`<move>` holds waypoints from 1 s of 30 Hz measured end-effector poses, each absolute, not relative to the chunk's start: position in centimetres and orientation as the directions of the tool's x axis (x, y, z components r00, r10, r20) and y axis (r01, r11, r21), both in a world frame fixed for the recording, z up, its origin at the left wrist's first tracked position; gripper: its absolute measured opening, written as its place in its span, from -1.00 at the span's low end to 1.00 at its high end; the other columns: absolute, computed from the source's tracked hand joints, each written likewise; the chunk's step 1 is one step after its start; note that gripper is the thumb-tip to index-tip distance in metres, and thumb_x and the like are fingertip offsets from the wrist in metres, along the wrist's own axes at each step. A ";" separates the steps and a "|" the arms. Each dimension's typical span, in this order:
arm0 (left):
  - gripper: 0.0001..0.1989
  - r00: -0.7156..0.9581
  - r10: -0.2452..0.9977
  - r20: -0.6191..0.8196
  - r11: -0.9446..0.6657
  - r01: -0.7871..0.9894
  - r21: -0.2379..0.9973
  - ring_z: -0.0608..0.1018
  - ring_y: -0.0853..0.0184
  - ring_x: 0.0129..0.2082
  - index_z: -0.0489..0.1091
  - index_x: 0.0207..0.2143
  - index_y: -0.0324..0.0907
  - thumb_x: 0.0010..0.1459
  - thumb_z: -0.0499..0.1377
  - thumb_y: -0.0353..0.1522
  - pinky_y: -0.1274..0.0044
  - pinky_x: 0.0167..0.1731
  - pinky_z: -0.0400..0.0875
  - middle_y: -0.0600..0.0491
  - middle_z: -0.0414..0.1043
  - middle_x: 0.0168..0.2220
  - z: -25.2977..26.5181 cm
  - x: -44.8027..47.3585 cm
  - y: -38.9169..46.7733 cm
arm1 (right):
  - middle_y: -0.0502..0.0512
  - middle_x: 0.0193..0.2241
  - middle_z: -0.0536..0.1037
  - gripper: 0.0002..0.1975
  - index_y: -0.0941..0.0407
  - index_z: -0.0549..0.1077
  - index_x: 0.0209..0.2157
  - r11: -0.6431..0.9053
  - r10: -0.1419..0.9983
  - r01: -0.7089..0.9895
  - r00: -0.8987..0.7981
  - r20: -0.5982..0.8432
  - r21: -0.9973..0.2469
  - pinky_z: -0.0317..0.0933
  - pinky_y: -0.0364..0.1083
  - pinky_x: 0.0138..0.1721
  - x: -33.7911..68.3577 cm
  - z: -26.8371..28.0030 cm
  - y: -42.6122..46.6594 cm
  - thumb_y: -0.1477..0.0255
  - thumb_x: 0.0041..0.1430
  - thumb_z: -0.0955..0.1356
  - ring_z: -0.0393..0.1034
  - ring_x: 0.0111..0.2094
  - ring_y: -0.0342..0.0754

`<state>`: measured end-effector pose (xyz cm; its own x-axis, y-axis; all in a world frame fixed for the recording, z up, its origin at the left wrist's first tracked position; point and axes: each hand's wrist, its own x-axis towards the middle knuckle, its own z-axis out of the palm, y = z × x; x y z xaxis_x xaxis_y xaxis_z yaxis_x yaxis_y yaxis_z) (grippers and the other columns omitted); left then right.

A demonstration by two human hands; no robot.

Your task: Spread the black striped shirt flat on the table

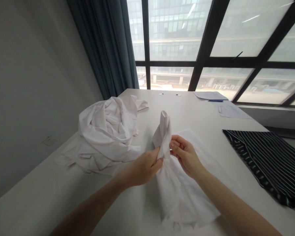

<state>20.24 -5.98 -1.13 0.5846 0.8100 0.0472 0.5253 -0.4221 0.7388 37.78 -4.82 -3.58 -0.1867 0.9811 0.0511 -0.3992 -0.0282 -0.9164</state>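
A white shirt [177, 193] lies partly on the table, its upper band gathered and lifted between my hands. My left hand [147, 165] grips this raised part, thumb on the near side and fingers behind the fabric. Close by on the right, my right hand [183, 152] has its thumb and index finger pinched at the edge of the same cloth. The tip of the band stands up above both hands. What lies under the right fingertips is too small to make out.
A heap of crumpled white cloth [110, 121] sits on the left of the white table [172, 106]. To the right lies a black striped fabric [272, 157]. Papers [210, 95] and a blue pen [215, 101] are at the far right, before the windows.
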 end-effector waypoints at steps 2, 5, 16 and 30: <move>-0.76 0.586 0.808 0.053 -0.426 0.520 0.741 0.52 0.22 -0.24 0.33 -0.12 -0.14 0.25 -0.08 -0.39 0.45 -0.18 0.37 -0.02 0.49 -0.29 -1.1 20.1 -5.8 | -0.02 -0.45 0.54 -0.75 0.06 0.51 -0.31 -0.030 0.980 -0.390 -0.191 0.049 -0.920 0.27 -0.14 -0.32 37.8 -3.5 -4.8 0.27 -0.03 0.50 0.38 -0.41 -0.13; -0.77 0.577 0.815 0.043 -0.416 0.532 0.737 0.51 0.22 -0.28 0.34 -0.19 -0.15 0.21 -0.08 -0.41 0.45 -0.23 0.37 -0.01 0.47 -0.34 -1.0 20.0 -5.6 | -0.03 -0.45 0.54 -0.77 0.06 0.50 -0.31 -0.021 0.979 -0.364 -0.198 0.056 -0.931 0.25 -0.14 -0.35 37.7 -3.2 -4.9 0.32 -0.04 0.50 0.36 -0.43 -0.15; -0.81 0.583 0.812 0.040 -0.439 0.564 0.700 0.47 0.29 -0.40 0.30 -0.31 -0.15 0.12 -0.08 -0.49 0.52 -0.37 0.25 0.07 0.43 -0.41 -0.6 19.7 -5.4 | -0.10 -0.55 0.42 -0.86 0.07 0.44 -0.40 0.049 0.981 -0.308 -0.162 0.104 -0.950 0.20 -0.12 -0.36 37.4 -2.9 -5.1 0.49 -0.08 0.42 0.29 -0.46 -0.14; -0.74 0.370 0.915 0.160 -0.389 0.709 0.589 0.52 0.26 -0.32 0.38 -0.35 -0.14 0.11 -0.09 -0.50 0.50 -0.25 0.33 0.07 0.46 -0.43 -1.0 17.0 -2.7 | -0.11 -0.66 0.17 -0.94 0.05 0.25 -0.59 0.043 0.984 -0.362 0.177 -0.023 -0.931 -0.07 -0.16 -0.58 41.0 -2.6 -2.8 0.47 -0.19 0.27 0.01 -0.58 -0.15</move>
<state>17.04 -2.67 -0.99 0.3695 0.9153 0.1603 0.7086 -0.3891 0.5886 40.95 -2.79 -2.56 0.1773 0.9839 -0.0234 -0.3623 0.0431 -0.9310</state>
